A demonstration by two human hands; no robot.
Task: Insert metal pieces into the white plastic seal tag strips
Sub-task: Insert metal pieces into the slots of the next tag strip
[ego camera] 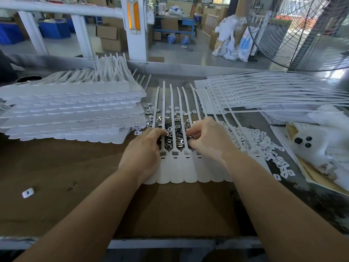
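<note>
A joined strip of white plastic seal tags (177, 171) lies flat in front of me, its thin tails running away across a pile of small metal pieces (172, 127). Both hands rest over that pile, just above the tags' square slots. My left hand (143, 150) pinches a shiny metal piece at its fingertips. My right hand (205, 138) has its fingers curled into the pile and seems to pinch a small piece, though the fingers hide it. Two slots near the left hand look filled with grey metal.
A tall stack of white tag strips (71, 110) sits at the left. More strips (264, 95) fan out at the back right. White plastic clips (264, 146) lie heaped at the right, beside paper bags (321, 148). A large fan (306, 31) stands at the far right. One loose clip (28, 192) lies near left.
</note>
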